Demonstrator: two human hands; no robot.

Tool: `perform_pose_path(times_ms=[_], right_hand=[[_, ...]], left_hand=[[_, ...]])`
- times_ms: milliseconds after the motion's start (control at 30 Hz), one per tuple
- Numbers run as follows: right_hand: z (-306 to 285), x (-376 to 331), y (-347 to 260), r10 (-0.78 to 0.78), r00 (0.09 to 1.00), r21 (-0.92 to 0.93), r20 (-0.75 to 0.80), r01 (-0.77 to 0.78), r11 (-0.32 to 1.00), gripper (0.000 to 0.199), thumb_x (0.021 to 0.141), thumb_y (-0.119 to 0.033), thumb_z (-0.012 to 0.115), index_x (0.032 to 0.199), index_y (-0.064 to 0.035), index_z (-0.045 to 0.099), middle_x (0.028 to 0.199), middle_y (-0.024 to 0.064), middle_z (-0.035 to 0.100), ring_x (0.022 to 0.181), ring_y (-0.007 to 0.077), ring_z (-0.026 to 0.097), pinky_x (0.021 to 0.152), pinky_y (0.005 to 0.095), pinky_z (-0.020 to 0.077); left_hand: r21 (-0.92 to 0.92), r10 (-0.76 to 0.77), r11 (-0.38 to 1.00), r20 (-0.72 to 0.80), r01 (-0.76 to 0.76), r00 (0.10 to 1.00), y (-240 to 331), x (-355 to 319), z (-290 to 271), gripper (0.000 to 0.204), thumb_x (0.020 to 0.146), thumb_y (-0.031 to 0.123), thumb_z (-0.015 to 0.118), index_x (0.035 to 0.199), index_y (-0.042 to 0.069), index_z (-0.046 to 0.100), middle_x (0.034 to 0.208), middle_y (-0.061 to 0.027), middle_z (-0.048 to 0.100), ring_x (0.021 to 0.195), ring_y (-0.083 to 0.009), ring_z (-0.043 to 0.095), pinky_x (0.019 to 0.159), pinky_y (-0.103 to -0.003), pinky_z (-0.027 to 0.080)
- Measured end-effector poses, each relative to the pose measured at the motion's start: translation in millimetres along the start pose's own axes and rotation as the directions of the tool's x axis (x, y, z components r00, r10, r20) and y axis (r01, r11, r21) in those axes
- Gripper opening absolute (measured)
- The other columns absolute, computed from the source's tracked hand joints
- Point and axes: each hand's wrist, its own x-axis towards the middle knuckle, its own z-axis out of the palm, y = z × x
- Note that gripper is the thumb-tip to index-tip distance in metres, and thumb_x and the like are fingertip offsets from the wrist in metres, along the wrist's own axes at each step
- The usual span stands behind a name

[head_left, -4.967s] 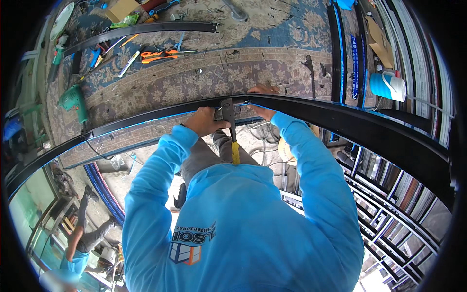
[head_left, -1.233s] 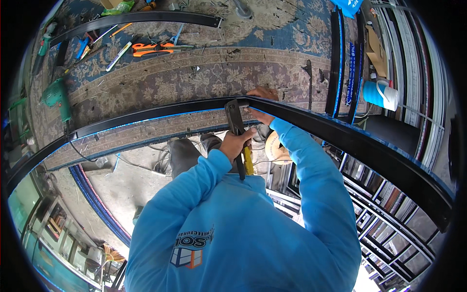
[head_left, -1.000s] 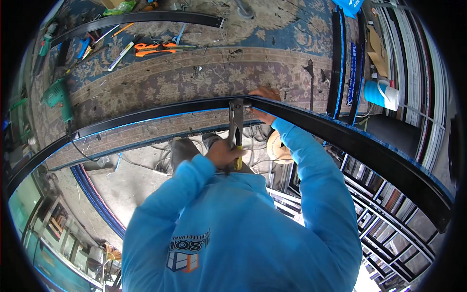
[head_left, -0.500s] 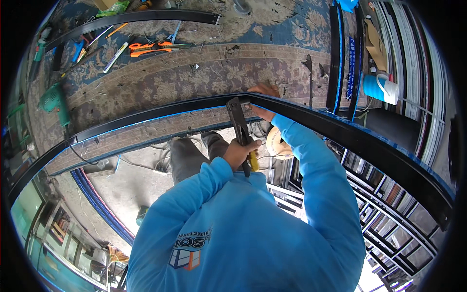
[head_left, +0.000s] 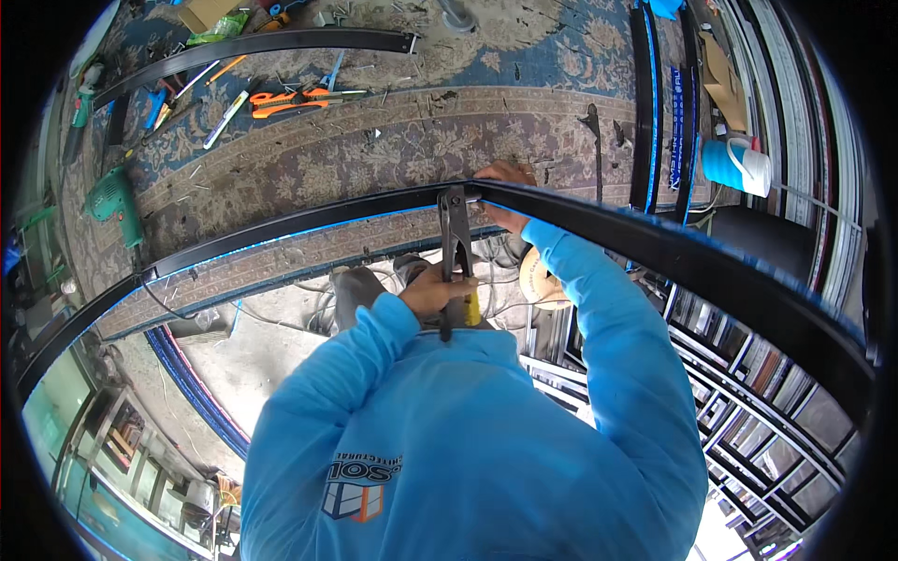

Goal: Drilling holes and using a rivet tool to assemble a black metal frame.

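A hand riveter [head_left: 456, 224], dark metal with a yellow grip on one handle, hangs below the corner of a large black metal frame [head_left: 374, 206]. My left hand [head_left: 435, 292] is closed round its handles, which stand apart. The tool's head touches or nearly touches the corner, its short nose pointing right. My right hand [head_left: 508, 174] grips the frame just right of that corner, with some fingers over the far side and others under the near side. The bar partly hides this hand. Blue film edges the frame.
A green power drill [head_left: 114, 206] lies left on the patterned carpet [head_left: 374, 140]. Beyond the frame are orange-handled cutters [head_left: 290, 101], a loose black bar [head_left: 262, 39] and small scattered pieces. To the right stand a blue-and-white jug [head_left: 734, 168] and stacked metal profiles [head_left: 804, 112]. Cables trail near my feet.
My left hand has shifted left and slightly down, and the riveter's handles have spread wider. The right hand keeps its grip at the corner.
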Motion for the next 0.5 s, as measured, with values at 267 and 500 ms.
perform_pose_path(times_ms=[267,500], right_hand=[[-6.5,0.1,-1.6,0.160,0.973,0.070,0.166,-0.174,0.982,0.030,0.077,-0.032,0.080,0.102,-0.0205,0.067,0.107,-0.0003,0.061,0.108,0.0248,0.059,0.099,0.0505,0.0347],[-8.0,-2.9,-7.7,0.120,0.985,0.074,0.125,-0.130,0.989,0.023,0.076,-0.024,0.077,0.095,-0.0187,0.067,0.101,0.0008,0.062,0.102,0.0264,0.061,0.094,0.0505,0.0378]], left_hand=[[-0.460,-0.029,0.885,-0.221,-0.078,0.975,-1.4,17.5,50.6,0.022,0.086,0.024,0.077,0.091,0.004,0.067,0.079,-0.0072,0.068,0.071,-0.0171,0.065,0.065,-0.035,0.052],[0.200,-0.025,0.980,0.057,0.013,0.998,-3.4,-15.4,-25.4,0.034,0.078,0.024,0.076,0.099,-0.002,0.069,0.083,-0.0130,0.071,0.078,-0.0210,0.067,0.076,-0.036,0.053]])
